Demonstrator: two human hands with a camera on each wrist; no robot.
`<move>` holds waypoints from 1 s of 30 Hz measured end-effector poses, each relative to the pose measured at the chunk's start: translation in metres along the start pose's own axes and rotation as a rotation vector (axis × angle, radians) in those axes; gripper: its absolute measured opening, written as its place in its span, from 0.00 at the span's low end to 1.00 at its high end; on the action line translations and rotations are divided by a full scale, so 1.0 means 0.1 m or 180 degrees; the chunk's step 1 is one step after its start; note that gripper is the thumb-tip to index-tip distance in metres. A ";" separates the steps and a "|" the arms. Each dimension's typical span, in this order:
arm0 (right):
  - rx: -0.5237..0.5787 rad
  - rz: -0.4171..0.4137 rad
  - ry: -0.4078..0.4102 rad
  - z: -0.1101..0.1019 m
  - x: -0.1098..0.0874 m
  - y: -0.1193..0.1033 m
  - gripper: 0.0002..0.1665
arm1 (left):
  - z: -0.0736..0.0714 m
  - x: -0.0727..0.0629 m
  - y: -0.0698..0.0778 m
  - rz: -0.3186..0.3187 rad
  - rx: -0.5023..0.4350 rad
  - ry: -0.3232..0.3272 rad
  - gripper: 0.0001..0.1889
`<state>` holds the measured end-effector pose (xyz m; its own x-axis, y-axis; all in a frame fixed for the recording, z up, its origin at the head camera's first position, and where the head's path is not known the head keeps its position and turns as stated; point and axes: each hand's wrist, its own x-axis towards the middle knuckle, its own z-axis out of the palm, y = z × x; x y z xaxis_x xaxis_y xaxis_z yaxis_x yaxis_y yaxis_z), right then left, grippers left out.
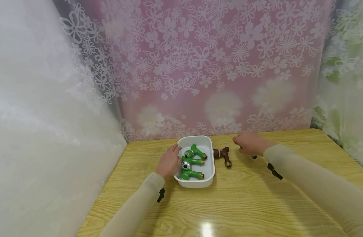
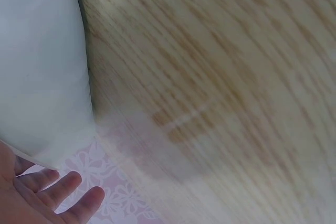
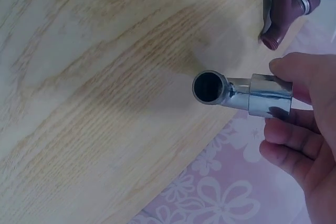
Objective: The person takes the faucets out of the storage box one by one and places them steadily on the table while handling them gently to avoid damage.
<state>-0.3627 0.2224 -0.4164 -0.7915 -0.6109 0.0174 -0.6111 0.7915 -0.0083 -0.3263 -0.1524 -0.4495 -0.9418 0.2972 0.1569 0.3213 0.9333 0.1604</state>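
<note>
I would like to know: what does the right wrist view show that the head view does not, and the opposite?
Only the right wrist view: the round opening of the shiny metal piece, and how the right hand grips it.

Only the head view: three green taps inside the white tub, and the left hand at the tub's left side.

Both: the right hand, the brown tap, the wooden table, the flowered curtain, and the metal piece, mostly hidden in the head view.
</note>
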 end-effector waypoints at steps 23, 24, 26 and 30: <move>-0.0468 -0.0132 0.0156 0.20 0.15 -0.23 0.08 | 0.00 0.00 0.01 -0.0020 -0.0069 0.0033 0.24; -0.0448 -0.0091 0.0150 0.20 0.15 -0.24 0.09 | 0.01 0.00 0.00 -0.0018 -0.0066 0.0035 0.24; -0.0414 -0.0004 0.0148 0.22 0.16 -0.26 0.08 | 0.01 0.00 0.00 -0.0017 -0.0046 0.0031 0.24; -0.0409 0.0122 0.0164 0.26 0.17 -0.30 0.06 | 0.03 0.01 -0.01 -0.0019 -0.0038 0.0038 0.24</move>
<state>-0.3582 0.1877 -0.4415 -0.8108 -0.5811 0.0708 -0.5716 0.8120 0.1181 -0.3278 -0.1526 -0.4529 -0.9425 0.2891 0.1676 0.3168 0.9326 0.1731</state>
